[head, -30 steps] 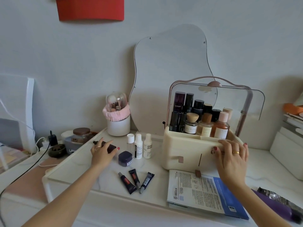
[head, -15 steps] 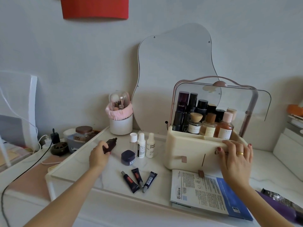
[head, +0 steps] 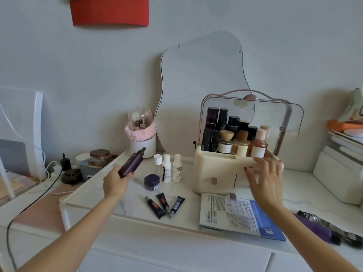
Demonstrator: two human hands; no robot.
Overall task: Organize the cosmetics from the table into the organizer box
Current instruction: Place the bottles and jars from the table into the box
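My left hand [head: 115, 183] grips a dark purple bottle [head: 132, 163] by its base, lifted off the table and tilted up to the right. My right hand [head: 264, 178] lies with spread fingers on the front rim of the cream organizer box [head: 216, 169], whose clear lid [head: 275, 114] stands raised. Several bottles [head: 233, 134] stand inside the box. On the tabletop between the hands are three small white bottles [head: 169, 169], a dark purple jar [head: 151, 182] and three dark tubes [head: 164, 205].
A white brush cup with a pink band [head: 142, 140] and a wavy mirror [head: 202, 85] stand at the back. A printed leaflet [head: 238, 215] lies in front of the box. A purple tube [head: 316, 230] lies at right, a brown-lidded jar [head: 99, 158] and black cable [head: 33, 203] at left.
My left hand has picked the dark purple bottle off the table and raised it toward the right. My right hand has stayed on the organizer's front rim, shifting slightly.
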